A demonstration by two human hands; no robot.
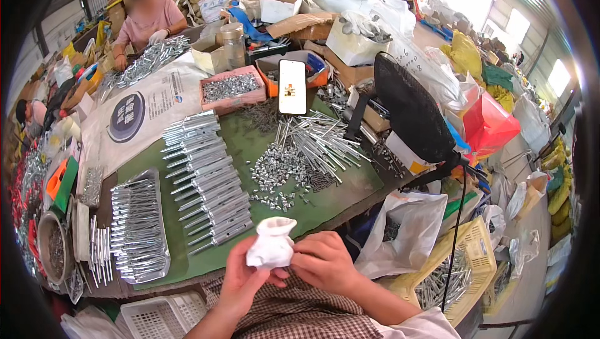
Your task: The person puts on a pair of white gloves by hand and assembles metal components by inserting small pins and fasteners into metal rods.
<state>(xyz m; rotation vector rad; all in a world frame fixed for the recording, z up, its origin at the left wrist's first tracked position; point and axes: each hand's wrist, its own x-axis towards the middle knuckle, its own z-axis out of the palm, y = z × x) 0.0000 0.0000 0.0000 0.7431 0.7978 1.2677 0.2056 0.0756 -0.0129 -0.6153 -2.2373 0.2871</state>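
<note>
Just beyond the table's near edge, my left hand pinches a crumpled white cloth glove, its cuff gaping upward. My right hand meets it from the right, bent fingers gripping its lower side. Parts of the fingers on both hands are hidden behind the cloth. On the green mat beyond lies a row of long metal anchor bolts. Small metal nuts form a loose heap right of them, with thin metal rods fanned out beside the heap.
A clear tray of metal bolts sits at left. A phone stands upright near a pink box of small parts. A black mesh object and a yellow crate are on the right. Another person works at far left.
</note>
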